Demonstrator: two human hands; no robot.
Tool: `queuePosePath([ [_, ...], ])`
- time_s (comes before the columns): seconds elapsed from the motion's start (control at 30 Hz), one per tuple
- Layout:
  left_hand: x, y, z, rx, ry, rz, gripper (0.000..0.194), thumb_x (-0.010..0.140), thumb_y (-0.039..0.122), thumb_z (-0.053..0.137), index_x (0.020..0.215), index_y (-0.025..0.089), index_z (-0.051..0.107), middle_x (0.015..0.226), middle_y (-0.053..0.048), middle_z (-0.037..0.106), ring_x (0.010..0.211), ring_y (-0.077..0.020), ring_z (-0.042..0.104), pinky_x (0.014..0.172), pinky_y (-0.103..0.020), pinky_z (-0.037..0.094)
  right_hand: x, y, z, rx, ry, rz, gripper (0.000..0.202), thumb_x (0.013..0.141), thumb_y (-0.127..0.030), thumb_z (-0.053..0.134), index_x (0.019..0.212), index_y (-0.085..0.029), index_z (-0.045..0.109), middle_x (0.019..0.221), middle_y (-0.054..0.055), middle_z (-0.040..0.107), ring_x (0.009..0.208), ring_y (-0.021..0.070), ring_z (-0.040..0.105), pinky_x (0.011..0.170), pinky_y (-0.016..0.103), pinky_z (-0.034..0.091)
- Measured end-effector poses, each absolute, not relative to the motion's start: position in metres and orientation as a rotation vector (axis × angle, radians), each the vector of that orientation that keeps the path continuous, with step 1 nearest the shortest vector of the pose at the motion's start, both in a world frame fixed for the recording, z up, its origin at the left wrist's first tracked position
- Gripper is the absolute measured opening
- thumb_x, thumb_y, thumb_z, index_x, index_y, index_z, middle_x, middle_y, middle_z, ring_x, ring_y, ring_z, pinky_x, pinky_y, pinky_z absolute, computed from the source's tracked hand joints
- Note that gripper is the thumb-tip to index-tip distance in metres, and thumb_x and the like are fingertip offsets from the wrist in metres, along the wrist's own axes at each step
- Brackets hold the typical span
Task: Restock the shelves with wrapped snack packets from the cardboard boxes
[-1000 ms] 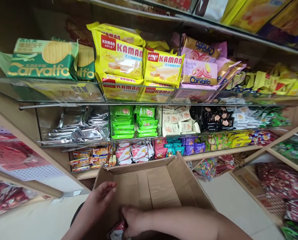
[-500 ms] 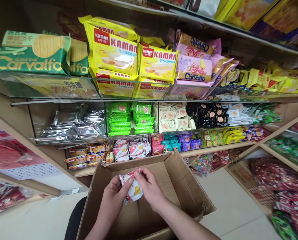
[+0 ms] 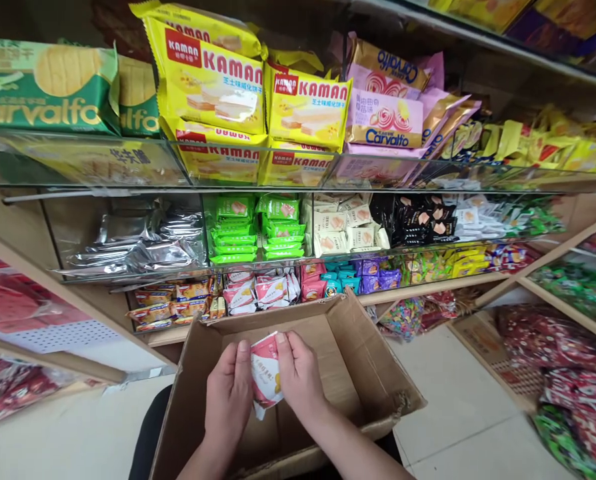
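Note:
A small pink-and-white snack packet (image 3: 267, 373) is held upright between both hands, above the open cardboard box (image 3: 351, 357). My left hand (image 3: 229, 390) pinches its left edge, thumb on top. On the other side, my right hand (image 3: 298, 373) grips the right edge with thumb and fingers. The packet's printed front faces me, with yellow pieces pictured at its right. Similar pink-and-white packets (image 3: 258, 291) lie in the bottom shelf row just beyond the box. The fingers behind the packet are hidden.
Glass-fronted shelves hold yellow wafer packs (image 3: 213, 80), green packets (image 3: 233, 230), silver packets (image 3: 138, 237) and black packets (image 3: 423, 220). Orange packets (image 3: 171, 303) fill the bottom left. On the floor at right lie red bags (image 3: 543, 347) beside a flat carton (image 3: 478, 340).
Both hands have turned the packet, so more of its pink-and-white front shows. My left hand's grip has moved to its left edge. The view has shifted slightly.

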State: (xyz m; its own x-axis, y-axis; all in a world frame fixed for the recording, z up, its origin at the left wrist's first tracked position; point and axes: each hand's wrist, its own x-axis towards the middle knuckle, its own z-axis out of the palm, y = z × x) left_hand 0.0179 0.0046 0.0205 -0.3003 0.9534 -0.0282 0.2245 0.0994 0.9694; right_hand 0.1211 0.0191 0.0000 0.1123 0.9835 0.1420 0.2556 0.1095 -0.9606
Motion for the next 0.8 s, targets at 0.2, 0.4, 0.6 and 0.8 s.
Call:
queuePosePath([
  [0.2,0.019,0.007,0.020,1.122,1.771,1.334,0.034,0.082,0.045,0.038,0.057,0.022,0.037,0.041,0.007,0.041,0.039,-0.0093,0.038,0.037,-0.019,0.031,0.117,0.018,-0.003,-1.253,-1.073,1.100,0.032,0.083,-0.047,0.037,0.071,-0.018,0.043,0.057,-0.003,0.042,0.051,0.0094,0.042,0.047,0.019,0.035],
  [0.4,-0.003,0.017,0.037,1.260,1.448,1.135,0.026,0.078,0.045,0.047,0.079,0.021,0.055,0.069,0.003,0.059,0.066,-0.0132,0.055,0.060,-0.021,0.045,0.136,0.024,0.009,-1.177,-1.349,1.058,0.031,0.081,-0.041,0.046,0.063,-0.016,0.046,0.055,-0.003,0.045,0.052,0.0079,0.042,0.048,0.018,0.033],
  [0.6,0.001,0.014,0.039,1.526,1.595,1.029,0.027,0.080,0.044,0.043,0.083,0.020,0.057,0.072,0.000,0.060,0.066,-0.0153,0.055,0.059,-0.023,0.043,0.122,0.015,0.006,-1.296,-1.106,1.139,0.032,0.083,-0.048,0.038,0.075,-0.018,0.044,0.060,-0.002,0.049,0.053,0.0096,0.048,0.045,0.018,0.038],
  [0.8,0.001,0.004,0.027,1.439,1.664,1.030,0.031,0.080,0.048,0.040,0.065,0.022,0.047,0.055,0.005,0.049,0.053,-0.0118,0.045,0.048,-0.019,0.038,0.113,0.007,-0.003,-1.448,-1.018,1.245,0.040,0.082,-0.055,0.030,0.071,-0.019,0.043,0.058,-0.001,0.048,0.044,0.0104,0.045,0.032,0.019,0.033],
])
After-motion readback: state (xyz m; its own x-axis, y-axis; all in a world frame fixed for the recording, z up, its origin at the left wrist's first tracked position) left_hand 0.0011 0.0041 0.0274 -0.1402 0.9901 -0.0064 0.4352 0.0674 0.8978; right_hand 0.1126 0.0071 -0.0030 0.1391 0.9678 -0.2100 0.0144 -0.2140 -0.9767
